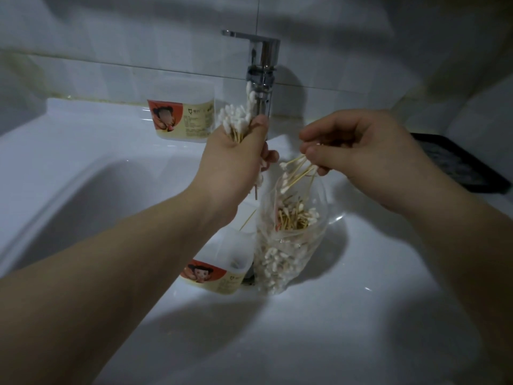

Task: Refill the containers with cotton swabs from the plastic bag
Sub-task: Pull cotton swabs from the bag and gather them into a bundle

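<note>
Curled tight, the left hand (236, 159) gripped a thick bundle of cotton swabs (236, 118) upright before the faucet (262, 68). Beside it, the right hand (358, 151) pinched a few swabs (297, 169) above the open plastic bag (283, 243), which stood just right of the near container (222, 268); another container (181, 115) sat behind.

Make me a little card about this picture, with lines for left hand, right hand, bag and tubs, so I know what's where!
left hand: grips a thick bunch of swabs, tips up
right hand: pinches a small bunch of swabs above the bag
plastic bag: stands open on the white sink, swabs inside
near container: open, just left of the bag
far container: left of the tap
</note>
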A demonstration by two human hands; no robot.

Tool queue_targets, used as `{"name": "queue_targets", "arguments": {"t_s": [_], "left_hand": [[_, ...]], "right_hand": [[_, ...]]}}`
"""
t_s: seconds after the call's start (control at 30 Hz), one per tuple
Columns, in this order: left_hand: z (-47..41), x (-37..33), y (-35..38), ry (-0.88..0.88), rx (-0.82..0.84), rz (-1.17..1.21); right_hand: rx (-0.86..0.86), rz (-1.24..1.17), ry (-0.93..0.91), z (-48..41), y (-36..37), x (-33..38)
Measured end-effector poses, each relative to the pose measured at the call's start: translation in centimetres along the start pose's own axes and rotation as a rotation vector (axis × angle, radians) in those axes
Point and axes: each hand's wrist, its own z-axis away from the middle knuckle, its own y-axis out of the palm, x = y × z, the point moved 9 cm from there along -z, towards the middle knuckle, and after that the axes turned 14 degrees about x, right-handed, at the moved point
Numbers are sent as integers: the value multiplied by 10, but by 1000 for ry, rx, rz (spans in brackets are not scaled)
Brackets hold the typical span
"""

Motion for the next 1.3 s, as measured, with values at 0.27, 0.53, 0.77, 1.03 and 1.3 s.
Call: {"name": "queue_targets", "arguments": {"t_s": [0.27, 0.53, 0.77, 1.03, 1.3], "left_hand": [[0, 0, 7, -20, 115, -67], [8, 5, 32, -52, 370, -259], [7, 9, 32, -86, 382, -245], [9, 12, 34, -120, 398, -237], [3, 16, 13, -161, 174, -134]], "right_hand": [[-7, -70, -49, 0, -1, 3], [-42, -131, -54, 0, -3, 1], [-86, -257, -29, -2, -7, -8], [-229, -318, -17, 0, -22, -16], [-388, -486, -51, 4, -50, -24]]}}
